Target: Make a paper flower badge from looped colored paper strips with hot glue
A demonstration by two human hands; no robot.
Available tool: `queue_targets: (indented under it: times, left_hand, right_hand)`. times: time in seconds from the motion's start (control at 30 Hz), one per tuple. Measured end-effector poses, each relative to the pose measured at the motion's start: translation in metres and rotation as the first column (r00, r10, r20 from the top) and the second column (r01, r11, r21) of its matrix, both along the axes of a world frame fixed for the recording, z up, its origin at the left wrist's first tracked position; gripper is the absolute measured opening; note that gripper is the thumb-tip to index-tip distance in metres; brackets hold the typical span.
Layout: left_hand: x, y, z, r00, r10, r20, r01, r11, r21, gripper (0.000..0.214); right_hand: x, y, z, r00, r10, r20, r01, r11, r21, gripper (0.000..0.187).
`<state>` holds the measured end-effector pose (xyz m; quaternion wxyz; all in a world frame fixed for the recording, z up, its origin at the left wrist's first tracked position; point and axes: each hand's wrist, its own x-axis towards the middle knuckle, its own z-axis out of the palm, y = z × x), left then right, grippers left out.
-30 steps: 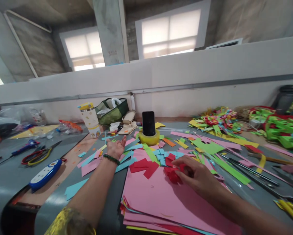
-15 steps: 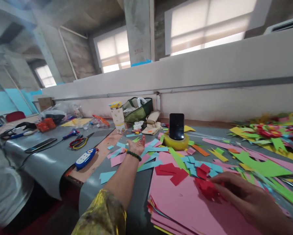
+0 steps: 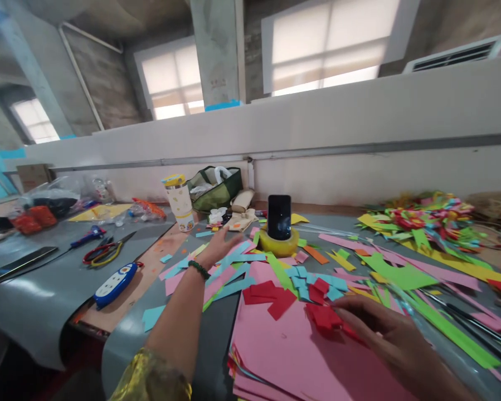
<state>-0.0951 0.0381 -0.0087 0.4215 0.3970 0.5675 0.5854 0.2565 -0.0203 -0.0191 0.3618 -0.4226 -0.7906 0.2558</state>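
My left hand (image 3: 217, 245) is stretched far out over blue and pink paper strips (image 3: 229, 267), fingers spread, holding nothing; a green bead bracelet circles its wrist. Lower right, my right hand (image 3: 382, 334) lies on the stack of pink sheets (image 3: 283, 356), fingertips pressing red paper pieces (image 3: 323, 316). More red pieces (image 3: 271, 294) lie just left of them. A black phone (image 3: 279, 217) stands upright in a yellow tape roll (image 3: 277, 244) beyond both hands.
A patterned cup (image 3: 178, 202), green bag (image 3: 214, 186) and cloth sit by the back wall. Scissors (image 3: 103, 252), a blue-white power strip (image 3: 114, 283) and a second phone (image 3: 18, 262) lie left. Green, yellow and pink cuttings (image 3: 417, 223) cover the right side.
The view swung left, then partly back. My left hand reached a little farther forward over the strips. My right hand stayed on the red pieces.
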Motion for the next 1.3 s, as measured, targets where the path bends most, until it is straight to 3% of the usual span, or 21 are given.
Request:
queue_targets:
  times: [0.03, 0.1, 0.23, 0.33, 0.43, 0.57, 0.7, 0.9, 1.07, 1.3]
  left_hand:
    - [-0.003, -0.003, 0.000, 0.982, -0.103, -0.161, 0.095, 0.994, -0.061, 0.050]
    - [-0.009, -0.009, -0.002, 0.867, -0.301, -0.397, 0.228, 0.948, -0.221, 0.082]
    - [-0.018, -0.018, -0.007, 0.557, -0.524, -0.644, 0.257, 0.846, -0.466, 0.130]
    - [-0.020, -0.026, -0.010, 0.371, -0.584, -0.722, 0.219, 0.810, -0.544, 0.135]
    - [-0.020, -0.032, -0.012, 0.255, -0.562, -0.787, 0.182, 0.827, -0.531, 0.114]
    - [-0.023, -0.029, -0.015, 0.192, -0.457, -0.868, 0.094, 0.890, -0.447, 0.080]
    - [-0.032, -0.023, -0.017, 0.167, -0.406, -0.899, -0.010, 0.911, -0.413, 0.052]
    - [-0.033, -0.025, -0.022, 0.133, -0.406, -0.904, -0.061, 0.907, -0.416, 0.080]
    - [-0.034, -0.025, -0.024, 0.103, -0.362, -0.926, -0.082, 0.925, -0.371, 0.060]
    - [-0.058, -0.014, -0.023, 0.109, -0.299, -0.948, -0.117, 0.943, -0.311, 0.046]
  right_hand:
    - [0.000, -0.001, 0.000, 1.000, 0.008, 0.007, -0.008, 1.000, 0.002, 0.034]
    - [-0.001, -0.003, 0.000, 1.000, 0.017, 0.017, -0.017, 1.000, 0.008, 0.031]
    - [-0.001, -0.008, 0.000, 0.999, 0.032, 0.024, -0.033, 0.999, 0.024, 0.028]
    - [0.000, -0.009, -0.001, 0.998, 0.049, 0.026, -0.050, 0.998, 0.025, 0.026]
    - [0.002, -0.010, -0.002, 0.998, 0.060, 0.036, -0.060, 0.998, 0.011, 0.025]
    - [0.003, -0.008, -0.004, 0.997, 0.059, 0.056, -0.059, 0.998, 0.010, 0.025]
    - [0.002, -0.006, -0.005, 0.997, 0.057, 0.058, -0.058, 0.998, 0.005, 0.024]
    - [0.003, -0.007, -0.004, 0.995, 0.062, 0.083, -0.062, 0.998, -0.003, 0.023]
    - [0.003, -0.012, -0.004, 0.989, 0.071, 0.129, -0.070, 0.997, -0.015, 0.024]
    - [-0.001, -0.011, -0.001, 0.986, 0.119, 0.115, -0.110, 0.991, -0.076, 0.022]
